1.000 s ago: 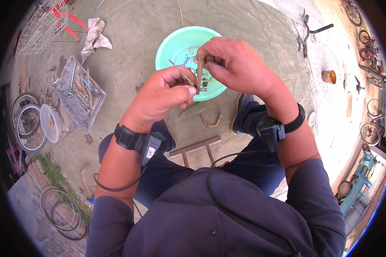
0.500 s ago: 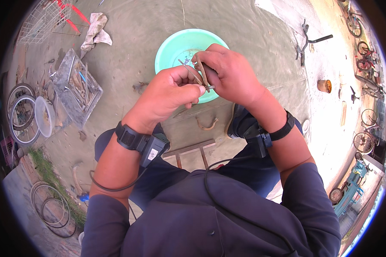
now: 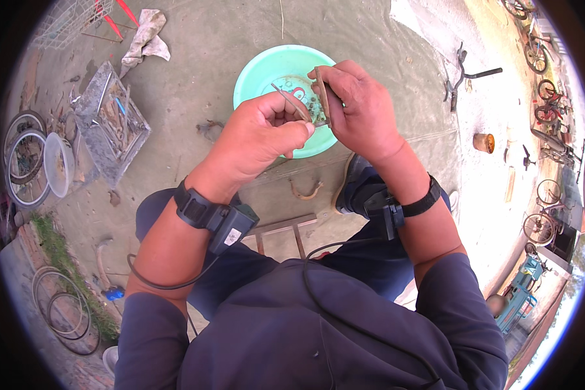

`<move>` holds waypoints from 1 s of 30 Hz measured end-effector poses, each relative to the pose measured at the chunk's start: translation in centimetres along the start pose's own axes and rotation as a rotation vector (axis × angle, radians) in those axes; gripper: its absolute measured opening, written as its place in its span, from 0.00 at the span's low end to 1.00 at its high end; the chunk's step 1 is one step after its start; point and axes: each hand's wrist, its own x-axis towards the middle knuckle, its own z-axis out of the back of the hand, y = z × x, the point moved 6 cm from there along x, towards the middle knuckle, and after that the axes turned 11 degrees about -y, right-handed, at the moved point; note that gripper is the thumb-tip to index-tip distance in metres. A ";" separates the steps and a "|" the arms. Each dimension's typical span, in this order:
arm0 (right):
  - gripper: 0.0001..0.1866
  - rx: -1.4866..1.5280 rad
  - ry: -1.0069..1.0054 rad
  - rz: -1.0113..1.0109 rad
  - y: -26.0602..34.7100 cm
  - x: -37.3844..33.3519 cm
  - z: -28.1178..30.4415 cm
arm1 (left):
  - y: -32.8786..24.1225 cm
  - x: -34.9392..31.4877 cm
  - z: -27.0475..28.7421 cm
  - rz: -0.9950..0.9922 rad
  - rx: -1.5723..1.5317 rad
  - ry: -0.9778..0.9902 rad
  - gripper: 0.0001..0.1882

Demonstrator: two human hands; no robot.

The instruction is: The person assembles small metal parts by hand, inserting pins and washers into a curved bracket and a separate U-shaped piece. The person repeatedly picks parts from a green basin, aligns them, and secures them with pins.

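Note:
Over a mint-green plastic basin (image 3: 256, 73), both my hands work on thin, worn brownish metal strips. My left hand (image 3: 261, 129) pinches one narrow strip (image 3: 288, 99) between thumb and fingers. In my right hand (image 3: 364, 109) a second, flatter strip (image 3: 322, 90) stands nearly upright, gripped by the fingers. The lower ends of the two strips come close together by my left thumb; whether they are joined I cannot tell. Dark specks and a printed pattern show on the basin's bottom.
A curved brown piece (image 3: 307, 190) lies between my feet, near a wooden frame (image 3: 283, 225). On the left are a grimy tray (image 3: 125, 158) of tools, a translucent tub (image 3: 59, 166) and wheels (image 3: 27, 188). Handlebars (image 3: 460, 79) and a rusty can (image 3: 483, 142) lie right.
My right hand has shifted a little to the right, and the two strips now stand farther apart at their upper ends. More of the basin's bottom shows between my hands.

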 end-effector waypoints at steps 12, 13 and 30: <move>0.10 0.813 0.141 -0.797 -2.6 -1.0 -0.8 | -0.9 -0.2 1.2 -0.078 -0.044 -0.028 0.08; 0.11 0.862 0.149 -0.819 -2.5 -1.1 -0.9 | -1.0 -0.3 1.4 -0.075 -0.066 -0.035 0.08; 0.14 0.986 0.085 -0.884 -3.3 -1.0 0.0 | -1.4 -0.2 3.0 -0.065 -0.226 0.052 0.11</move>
